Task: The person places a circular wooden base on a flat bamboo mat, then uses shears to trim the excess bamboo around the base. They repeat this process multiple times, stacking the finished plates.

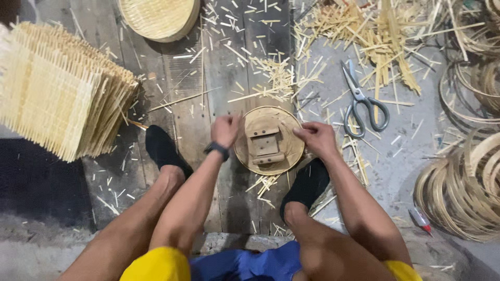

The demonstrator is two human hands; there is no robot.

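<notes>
Your left hand [225, 130] and right hand [317, 138] each pinch an edge of the round wooden disc [269, 140] in the middle of the frame, scissors [363, 99] lying nearby.

The round mould [269, 139] is matt brown wood, with pale wooden blocks fixed on its top. Left of it, the stack of mats [60, 91] is woven from pale, dry bamboo strips with rough ends. Right of the mould, the scissors [362, 99] have shiny metal blades and dull grey handles. Under the mould, the boards [182, 78] are worn, grey, rough wood. Far right, the hoops [461, 190] are smooth bent bamboo.
</notes>
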